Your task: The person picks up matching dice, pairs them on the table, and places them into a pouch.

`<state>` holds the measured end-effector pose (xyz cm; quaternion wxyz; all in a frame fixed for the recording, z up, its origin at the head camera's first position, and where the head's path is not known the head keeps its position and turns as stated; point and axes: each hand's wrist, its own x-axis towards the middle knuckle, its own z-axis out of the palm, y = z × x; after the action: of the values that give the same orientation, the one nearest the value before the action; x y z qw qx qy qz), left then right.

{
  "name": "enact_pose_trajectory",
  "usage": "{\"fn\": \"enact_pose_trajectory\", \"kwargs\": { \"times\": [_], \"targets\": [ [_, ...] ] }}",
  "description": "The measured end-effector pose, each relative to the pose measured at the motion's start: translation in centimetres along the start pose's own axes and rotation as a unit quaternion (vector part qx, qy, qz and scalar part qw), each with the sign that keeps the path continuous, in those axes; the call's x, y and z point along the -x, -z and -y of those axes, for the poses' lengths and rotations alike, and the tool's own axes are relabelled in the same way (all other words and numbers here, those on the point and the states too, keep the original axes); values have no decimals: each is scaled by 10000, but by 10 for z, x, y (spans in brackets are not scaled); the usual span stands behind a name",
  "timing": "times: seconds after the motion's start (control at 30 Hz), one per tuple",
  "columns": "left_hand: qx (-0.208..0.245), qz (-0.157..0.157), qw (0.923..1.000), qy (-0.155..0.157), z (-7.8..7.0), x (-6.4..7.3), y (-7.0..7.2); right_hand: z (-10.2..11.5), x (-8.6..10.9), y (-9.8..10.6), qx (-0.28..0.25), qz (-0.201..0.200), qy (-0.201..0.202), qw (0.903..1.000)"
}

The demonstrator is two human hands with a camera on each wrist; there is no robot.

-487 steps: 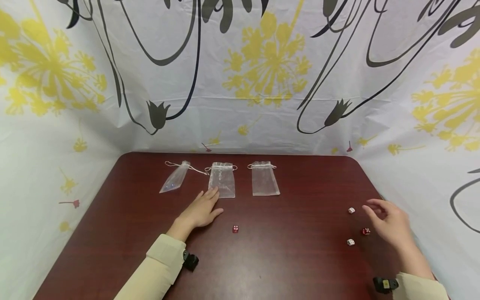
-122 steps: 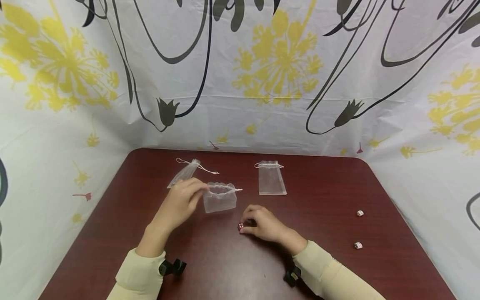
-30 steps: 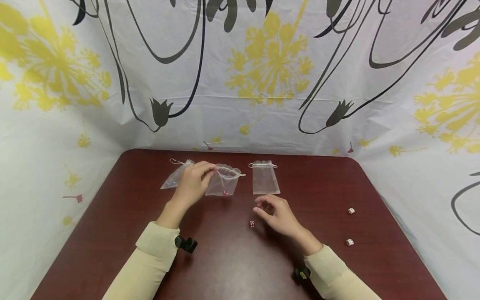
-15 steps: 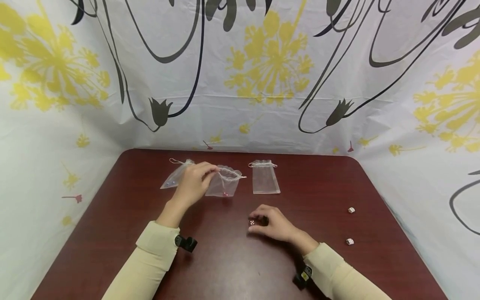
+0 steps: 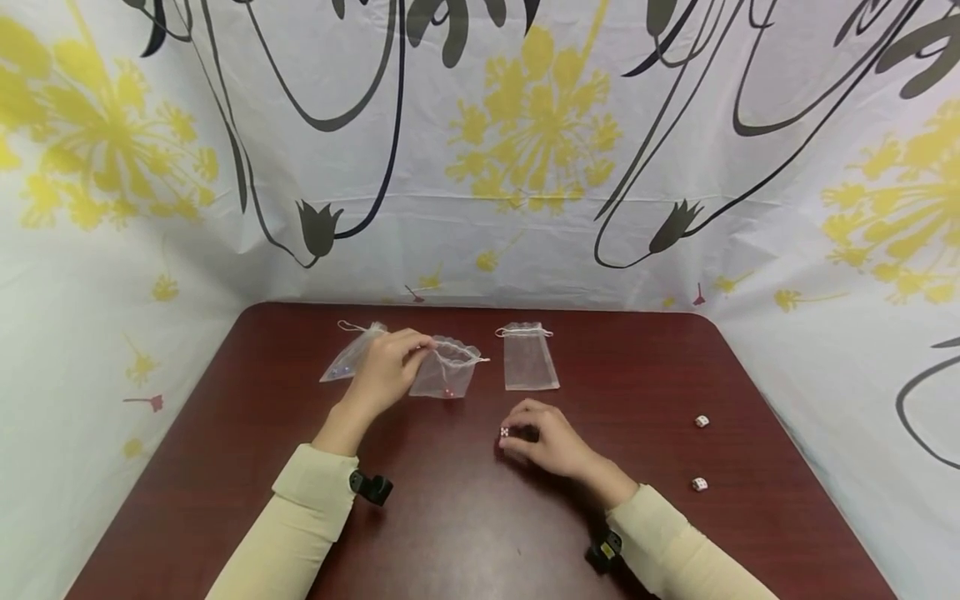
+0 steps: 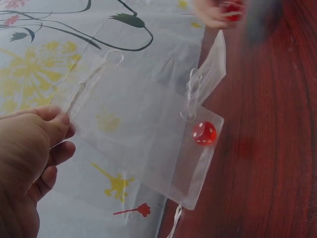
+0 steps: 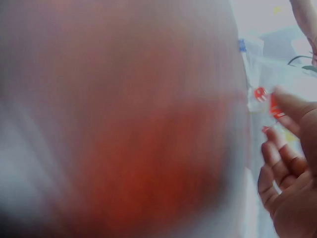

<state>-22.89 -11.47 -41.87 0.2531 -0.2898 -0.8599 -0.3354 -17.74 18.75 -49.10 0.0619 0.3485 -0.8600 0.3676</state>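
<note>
My left hand [image 5: 386, 367] pinches the rim of a sheer white drawstring pouch [image 5: 429, 381], holding it up with its mouth spread. Inside, near the bottom of that pouch, lies a red die with white pips [image 6: 204, 133]. My right hand [image 5: 551, 442] is in front of the pouch and to its right, pinching a second red die [image 5: 504, 432] between thumb and fingers. In the right wrist view this pinched die [image 7: 275, 105] shows at the fingertips, with much of the picture blurred.
Partly behind my left hand lies another sheer pouch [image 5: 347, 364] with blue dice in it. A flat sheer pouch [image 5: 528, 364] lies to the right of the held one. Two white dice [image 5: 702, 422] rest on the dark red table [image 5: 600, 533] at the right. A patterned cloth [image 5: 480, 250] hangs behind.
Earlier the middle pouch lay flat and both red dice were on the table; now it is held open with one inside. My right hand has since closed on the other die and lifted it slightly.
</note>
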Motion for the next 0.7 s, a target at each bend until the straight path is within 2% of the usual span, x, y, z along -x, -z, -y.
{"fn": "enact_pose_trajectory", "kwargs": {
  "times": [0.23, 0.4, 0.5, 0.7],
  "targets": [
    [107, -17, 9999, -4, -2, -3, 3, 22, -41, 33, -77, -781, 252, 9966],
    [102, -11, 9999, 0, -6, -5, 4, 39, -72, 52, -31, -1187, 534, 9915],
    [25, -28, 9999, -109, -10, -5, 4, 49, -86, 57, -68, -1265, 620, 9900],
    [46, -73, 9994, -349, -19, -9, 3, 62, -103, 55, -7, -1157, 627, 9913]
  ]
}}
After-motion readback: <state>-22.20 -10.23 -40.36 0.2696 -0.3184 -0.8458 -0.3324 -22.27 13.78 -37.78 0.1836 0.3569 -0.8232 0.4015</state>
